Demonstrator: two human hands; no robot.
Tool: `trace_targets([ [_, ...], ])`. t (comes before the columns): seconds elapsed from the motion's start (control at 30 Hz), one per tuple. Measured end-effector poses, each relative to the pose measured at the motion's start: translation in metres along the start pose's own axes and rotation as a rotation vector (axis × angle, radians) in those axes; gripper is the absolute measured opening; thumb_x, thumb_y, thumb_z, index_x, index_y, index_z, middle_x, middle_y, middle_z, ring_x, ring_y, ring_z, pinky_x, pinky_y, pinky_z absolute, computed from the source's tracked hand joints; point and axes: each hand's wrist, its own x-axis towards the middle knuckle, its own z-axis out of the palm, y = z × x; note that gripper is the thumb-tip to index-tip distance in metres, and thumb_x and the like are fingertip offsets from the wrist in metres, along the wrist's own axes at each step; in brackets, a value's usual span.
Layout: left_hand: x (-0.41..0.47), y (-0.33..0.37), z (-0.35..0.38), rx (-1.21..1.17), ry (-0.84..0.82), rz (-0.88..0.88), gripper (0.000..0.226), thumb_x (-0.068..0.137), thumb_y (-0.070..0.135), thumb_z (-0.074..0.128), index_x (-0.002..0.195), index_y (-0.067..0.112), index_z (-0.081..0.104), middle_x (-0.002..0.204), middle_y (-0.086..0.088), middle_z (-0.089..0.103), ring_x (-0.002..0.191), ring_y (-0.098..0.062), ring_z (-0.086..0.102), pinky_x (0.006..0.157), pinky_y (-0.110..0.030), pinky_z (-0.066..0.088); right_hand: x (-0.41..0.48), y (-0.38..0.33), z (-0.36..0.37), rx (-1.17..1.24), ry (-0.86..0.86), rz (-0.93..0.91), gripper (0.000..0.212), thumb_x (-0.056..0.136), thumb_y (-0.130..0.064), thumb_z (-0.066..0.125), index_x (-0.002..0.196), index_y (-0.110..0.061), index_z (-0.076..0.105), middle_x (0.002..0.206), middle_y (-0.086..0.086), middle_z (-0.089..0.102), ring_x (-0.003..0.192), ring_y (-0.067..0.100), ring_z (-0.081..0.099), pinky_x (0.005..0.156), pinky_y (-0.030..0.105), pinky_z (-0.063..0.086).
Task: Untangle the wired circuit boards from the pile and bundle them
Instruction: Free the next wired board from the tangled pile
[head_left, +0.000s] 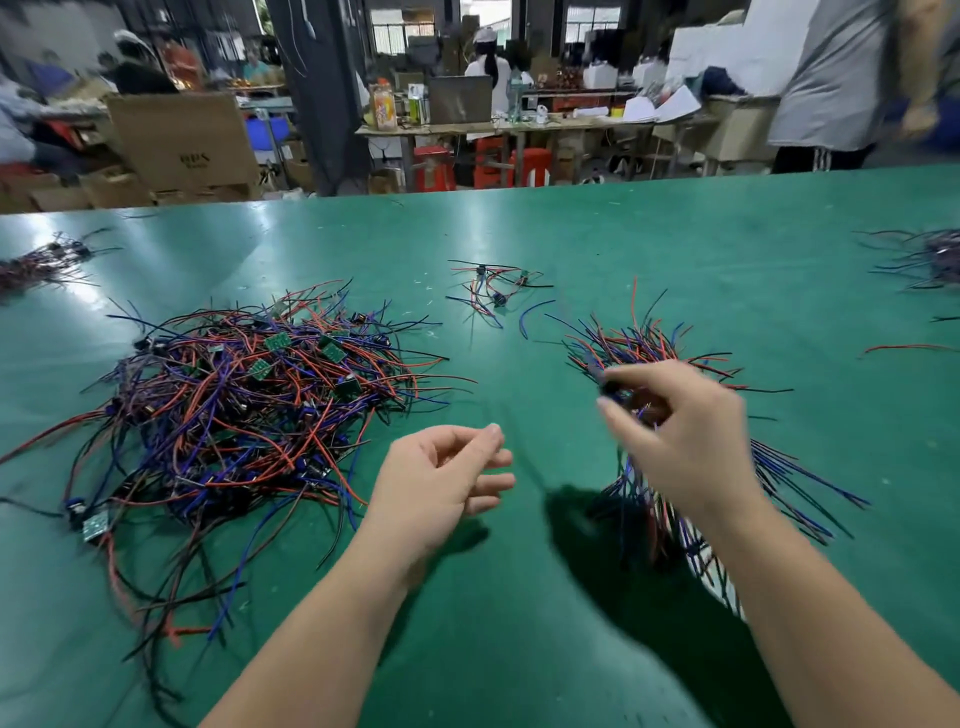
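1. wired circuit boards (249, 395) sat mostly in one tangled pile at centre left of the frame, on the green table (571, 234).
2. right hand (680, 431) was clamped on a gathered bundle (639, 353) at centre right, wires fanning above and below the fist; blurred, so detail was unclear.
3. left hand (441, 483) was empty, fingers loosely curled and apart, between pile and bundle, touching neither.
4. step looked like bundling mid-way. next move probably needed the left hand to pick one board free from the pile.

Right hand (680, 436) clutching wire bundle (644, 353); empty left hand (441, 483) beside pile (249, 405).
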Motion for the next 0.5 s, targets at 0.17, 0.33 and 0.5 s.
trace_targets([
  [0.17,0.005,0.004,-0.028,0.853,0.374,0.494,0.014,0.082,0.022,0.067,0.095,0.025,0.070,0.098,0.013,0.066,0.095,-0.009,0.059,0.086,-0.023,0.041,0.016,0.035,-0.031,-0.404,0.139,0.282,0.010,0.078,-0.019,0.070,0.088,-0.019,0.070,0.088,0.005,0.072,0.083,0.029,0.065,0.079,0.038,0.049],
  [0.33,0.014,0.003,-0.057,1.365,0.616,0.218,0.043,0.082,0.042,0.061,0.123,0.029,0.057,0.148,-0.017,0.033,0.139,-0.031,0.022,0.113,-0.048,0.011,0.015,0.045,-0.029,-0.641,-0.115,0.462,0.022,0.078,-0.024,0.068,0.099,-0.022,0.072,0.110,0.013,0.059,0.105,0.036,0.052,0.084,0.039,0.042],
  [0.5,0.021,0.002,-0.073,1.521,0.584,0.102,0.029,0.087,0.040,0.056,0.112,0.030,0.064,0.140,-0.003,0.045,0.125,-0.028,0.042,0.109,-0.046,0.017,0.013,0.038,-0.022,-0.508,-0.045,0.394,0.029,0.082,-0.023,0.065,0.110,-0.018,0.069,0.116,0.013,0.053,0.110,0.035,0.047,0.091,0.042,0.038],
])
